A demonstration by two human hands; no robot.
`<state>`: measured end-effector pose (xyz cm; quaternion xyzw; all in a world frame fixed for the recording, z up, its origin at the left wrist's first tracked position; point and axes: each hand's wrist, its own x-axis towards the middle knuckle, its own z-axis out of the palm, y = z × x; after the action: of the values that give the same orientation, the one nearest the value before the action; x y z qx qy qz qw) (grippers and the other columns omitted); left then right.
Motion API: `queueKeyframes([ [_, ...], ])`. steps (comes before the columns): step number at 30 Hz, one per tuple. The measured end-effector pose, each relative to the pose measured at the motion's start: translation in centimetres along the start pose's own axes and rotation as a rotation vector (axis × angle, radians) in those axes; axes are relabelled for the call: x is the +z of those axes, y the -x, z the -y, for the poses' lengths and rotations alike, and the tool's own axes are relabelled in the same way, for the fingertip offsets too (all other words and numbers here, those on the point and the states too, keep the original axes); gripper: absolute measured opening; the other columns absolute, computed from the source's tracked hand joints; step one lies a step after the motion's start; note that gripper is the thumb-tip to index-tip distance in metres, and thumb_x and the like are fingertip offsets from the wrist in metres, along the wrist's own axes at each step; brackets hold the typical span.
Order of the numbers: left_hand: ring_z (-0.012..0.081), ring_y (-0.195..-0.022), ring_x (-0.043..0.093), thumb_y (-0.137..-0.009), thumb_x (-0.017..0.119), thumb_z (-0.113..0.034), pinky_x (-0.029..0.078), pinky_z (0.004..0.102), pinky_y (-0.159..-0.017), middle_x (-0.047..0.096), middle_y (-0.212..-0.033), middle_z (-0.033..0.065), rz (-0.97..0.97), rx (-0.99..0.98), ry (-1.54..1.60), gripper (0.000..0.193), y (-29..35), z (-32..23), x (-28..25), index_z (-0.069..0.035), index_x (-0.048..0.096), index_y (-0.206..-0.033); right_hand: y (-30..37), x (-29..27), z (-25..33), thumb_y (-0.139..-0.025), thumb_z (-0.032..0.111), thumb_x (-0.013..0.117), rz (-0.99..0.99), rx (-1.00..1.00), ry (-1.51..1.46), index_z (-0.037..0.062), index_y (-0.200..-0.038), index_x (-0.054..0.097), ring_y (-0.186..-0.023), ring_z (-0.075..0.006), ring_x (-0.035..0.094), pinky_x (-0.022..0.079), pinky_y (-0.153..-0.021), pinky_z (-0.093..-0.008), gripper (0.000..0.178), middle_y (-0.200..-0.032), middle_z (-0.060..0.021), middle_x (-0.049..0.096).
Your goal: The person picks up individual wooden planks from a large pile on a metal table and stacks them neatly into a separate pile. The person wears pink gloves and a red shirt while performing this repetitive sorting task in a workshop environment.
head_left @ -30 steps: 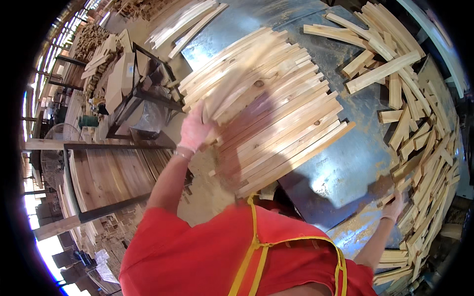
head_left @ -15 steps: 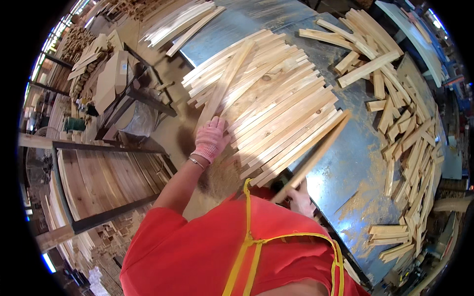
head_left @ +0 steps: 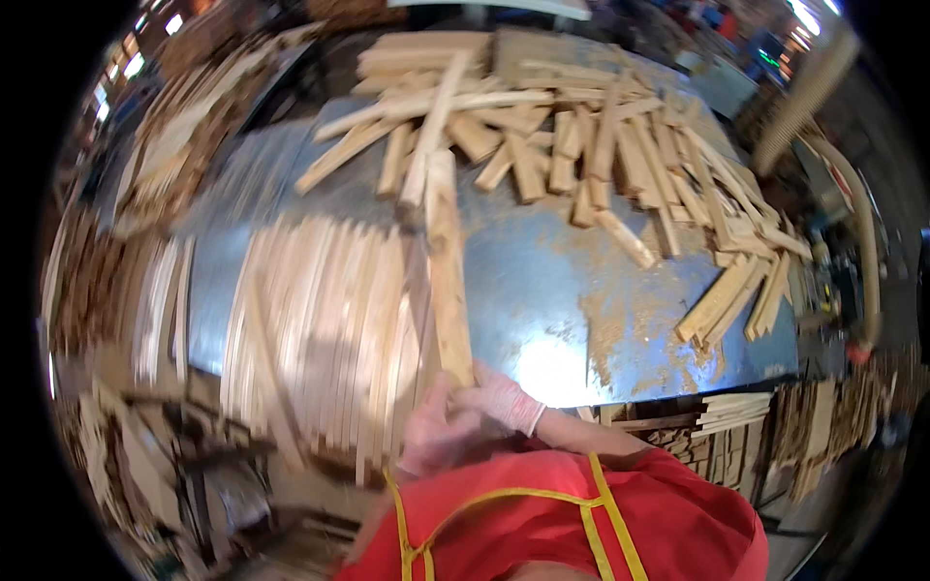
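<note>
A knotty wooden slat points away from my body, its near end in my hands above the table's front edge. My right hand, in a pale glove, is closed around that end from the right. From the left, my left hand, gloved too and smeared by motion, closes on the same end. Just left of the slat lies a wide row of thin wooden strips side by side on the metal table. One loose strip lies slantwise across the row's left part.
A jumbled heap of short wooden slats covers the table's far side and right. Sawdust is scattered near the front right. More wood stands stacked left of the table and below its right end. A ribbed hose hangs at far right.
My view has swung to the right. My left hand has left the slanting strip on the row and joined my right hand at the slat's near end. The slat now points straight ahead.
</note>
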<state>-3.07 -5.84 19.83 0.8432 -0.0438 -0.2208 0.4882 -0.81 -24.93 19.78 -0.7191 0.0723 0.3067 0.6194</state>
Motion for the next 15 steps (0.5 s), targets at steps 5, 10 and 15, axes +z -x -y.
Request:
queueKeyframes([
  [5, 0.0431, -0.128, 0.063, -0.084, 0.081, -0.042, 0.055, 0.0468, -0.105, 0.061, -0.146, 0.0253, -0.112, 0.195, -0.333, 0.082, -6.3, 2.0, 5.6, -0.001, 0.054, -0.151, -0.1, -11.8, -4.7, -0.092, 0.025, 0.077, -0.171, 0.010, -0.458, -0.0037, -0.137, 0.062, -0.112, -0.0235, 0.066, 0.054, -0.098, -0.0378, 0.055, -0.122, -0.0156, 0.072],
  [10, 0.0387, -0.122, 0.067, -0.087, 0.081, -0.034, 0.056, 0.0437, -0.102, 0.062, -0.144, 0.0223, 0.004, 0.172, -0.430, 0.073, -12.5, -2.1, 7.6, -0.002, 0.057, -0.148, -3.1, -34.2, -0.8, -0.094, 0.021, 0.078, -0.451, -0.323, -0.279, -0.0058, -0.153, 0.050, -0.124, -0.0233, 0.066, 0.053, -0.109, -0.0359, 0.071, -0.137, -0.0174, 0.070],
  [15, 0.0268, -0.121, 0.069, -0.090, 0.083, -0.018, 0.057, 0.0386, -0.101, 0.066, -0.140, 0.0148, 0.062, 0.023, -0.200, 0.060, -16.5, -4.3, 12.4, -0.007, 0.061, -0.144, -10.7, -55.6, 1.7, -0.100, 0.023, 0.072, -0.961, -0.599, -0.631, -0.0066, -0.150, 0.051, -0.118, -0.0271, 0.067, 0.054, -0.099, -0.0382, 0.063, -0.130, -0.0213, 0.070],
])
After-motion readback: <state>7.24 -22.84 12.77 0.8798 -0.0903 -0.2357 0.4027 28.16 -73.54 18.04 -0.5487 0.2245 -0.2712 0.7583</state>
